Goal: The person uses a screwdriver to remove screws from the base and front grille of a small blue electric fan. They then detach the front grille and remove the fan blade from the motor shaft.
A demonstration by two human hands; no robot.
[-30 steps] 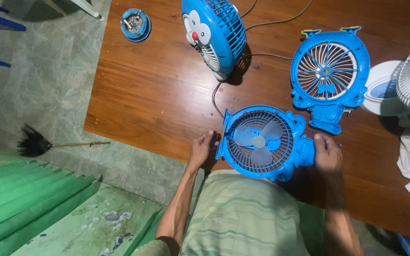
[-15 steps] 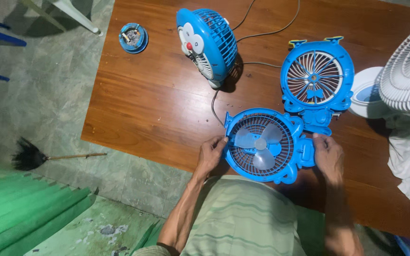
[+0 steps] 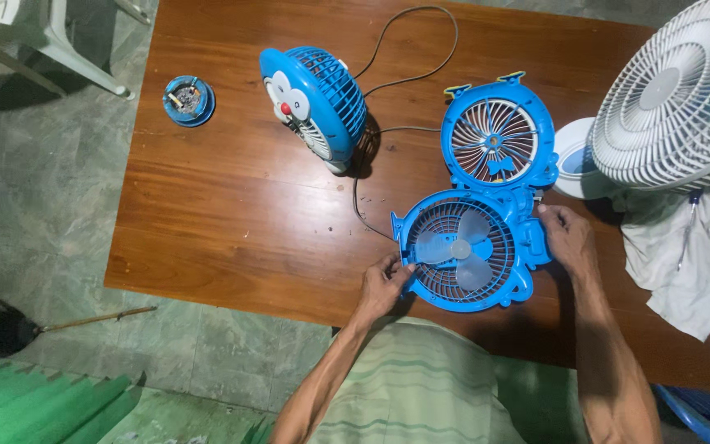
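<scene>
A blue fan housing (image 3: 464, 248) with a pale blue three-blade propeller lies face up near the front edge of the wooden table (image 3: 232, 214). My left hand (image 3: 384, 286) grips its lower left rim. My right hand (image 3: 567, 236) holds its right side at the base. A matching blue front grille (image 3: 499, 141) lies flat just behind it, touching it. A whole blue cartoon-cat fan (image 3: 315, 105) stands further back left, its cord trailing across the table.
A white fan (image 3: 677, 99) with a round base stands at the right, over a white rag (image 3: 684, 255). A small blue round part (image 3: 188, 100) lies at the back left. A black-bristled broom (image 3: 10, 329) lies on the tiled floor, and a white plastic chair (image 3: 51, 41) stands at top left.
The view has shifted, so everything sits lower and further left in the frame. The fan housing has moved back against the front grille. My left hand slid lower on its rim.
</scene>
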